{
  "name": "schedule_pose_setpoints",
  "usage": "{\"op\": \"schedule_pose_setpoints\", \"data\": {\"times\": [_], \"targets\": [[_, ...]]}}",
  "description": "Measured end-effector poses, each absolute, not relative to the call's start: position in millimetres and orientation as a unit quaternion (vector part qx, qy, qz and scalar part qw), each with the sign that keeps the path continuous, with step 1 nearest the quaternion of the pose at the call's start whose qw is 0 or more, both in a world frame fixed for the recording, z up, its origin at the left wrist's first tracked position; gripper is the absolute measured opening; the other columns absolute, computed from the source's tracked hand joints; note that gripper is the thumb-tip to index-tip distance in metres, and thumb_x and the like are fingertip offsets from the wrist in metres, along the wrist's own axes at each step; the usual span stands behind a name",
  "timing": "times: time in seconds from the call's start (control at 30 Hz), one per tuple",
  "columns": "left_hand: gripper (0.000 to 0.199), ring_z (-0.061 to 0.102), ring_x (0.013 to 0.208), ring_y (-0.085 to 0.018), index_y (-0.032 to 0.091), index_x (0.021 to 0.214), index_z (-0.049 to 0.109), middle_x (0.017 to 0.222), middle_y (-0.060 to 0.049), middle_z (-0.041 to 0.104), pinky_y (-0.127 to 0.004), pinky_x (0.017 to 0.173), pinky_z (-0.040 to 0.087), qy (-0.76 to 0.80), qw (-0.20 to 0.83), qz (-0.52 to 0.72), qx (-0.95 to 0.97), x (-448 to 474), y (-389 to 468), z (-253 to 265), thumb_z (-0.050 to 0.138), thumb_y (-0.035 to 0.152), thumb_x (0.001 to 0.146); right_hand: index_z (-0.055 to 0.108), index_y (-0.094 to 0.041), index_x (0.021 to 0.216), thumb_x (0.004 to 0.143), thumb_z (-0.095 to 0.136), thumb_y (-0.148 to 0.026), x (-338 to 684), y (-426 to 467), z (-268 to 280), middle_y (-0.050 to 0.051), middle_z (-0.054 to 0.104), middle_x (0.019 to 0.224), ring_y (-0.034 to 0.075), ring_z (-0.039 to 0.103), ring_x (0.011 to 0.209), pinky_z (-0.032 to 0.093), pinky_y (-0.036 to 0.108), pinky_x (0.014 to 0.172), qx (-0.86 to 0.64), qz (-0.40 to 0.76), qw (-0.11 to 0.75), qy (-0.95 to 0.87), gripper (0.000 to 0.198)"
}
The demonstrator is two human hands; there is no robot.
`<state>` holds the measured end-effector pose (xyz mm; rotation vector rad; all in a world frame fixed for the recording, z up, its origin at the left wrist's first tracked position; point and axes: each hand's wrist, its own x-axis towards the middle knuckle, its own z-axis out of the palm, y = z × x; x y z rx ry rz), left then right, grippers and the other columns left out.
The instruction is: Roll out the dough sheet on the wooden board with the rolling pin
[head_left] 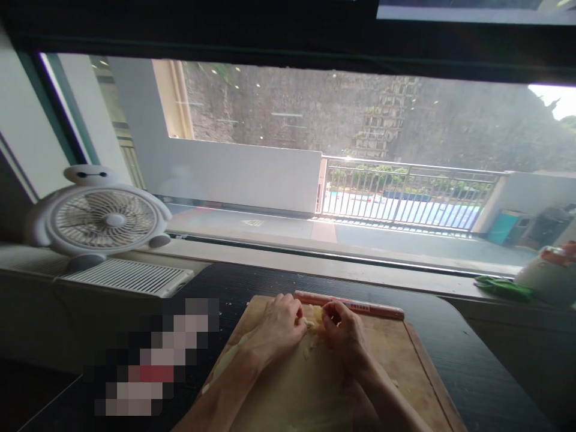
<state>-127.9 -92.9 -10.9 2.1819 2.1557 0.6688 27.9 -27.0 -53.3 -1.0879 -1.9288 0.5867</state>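
A wide sheet of pale dough (297,384) covers much of a wooden cutting board (420,360) in front of me. My left hand (285,321) is closed, its fingertips pinching at the dough near the board's far end. Close by on the right, my right hand (346,330) is curled too, thumb and fingers pinched at the same spot. Small torn bits of dough (308,324) lie between the two hands. Just beyond them a wooden rolling pin (382,309) with a printed label rests along the board's far edge.
The board lies on a black table (463,336) with rounded corners. A white character-shaped fan (114,219) stands to the left on a slatted unit. Behind is a large window with a sill (315,257). A green cloth (504,288) sits at right. Something at left is pixelated.
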Motion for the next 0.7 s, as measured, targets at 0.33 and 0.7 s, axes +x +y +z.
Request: {"op": "schedule_pose_setpoints", "data": {"times": [0.33,0.7], "targets": [[0.016,0.05,0.082,-0.017,0.02,0.075,0.057,0.08,-0.002,0.057,-0.027,0.073,0.037,0.659,0.06,0.261,0.703,-128.7,-95.1,-10.2,0.043,0.028,0.077,0.067,-0.023,0.083,0.077,0.049,-0.026,27.3,-34.0,-41.5,0.001,0.065,0.082,0.014,0.058,0.072,0.041,0.024,0.067,-0.421,0.229,0.377,-0.793,0.02],[0.015,0.054,0.083,-0.016,0.021,0.08,0.061,0.083,-0.001,0.061,-0.025,0.075,0.038,0.643,0.137,0.284,0.698,-134.6,-95.0,-5.1,0.048,0.029,0.075,0.069,-0.023,0.08,0.082,0.045,-0.028,30.9,-43.8,-32.3,0.0,0.066,0.073,0.014,0.058,0.069,0.039,0.022,0.062,-0.398,0.272,0.312,-0.819,0.025]]}}
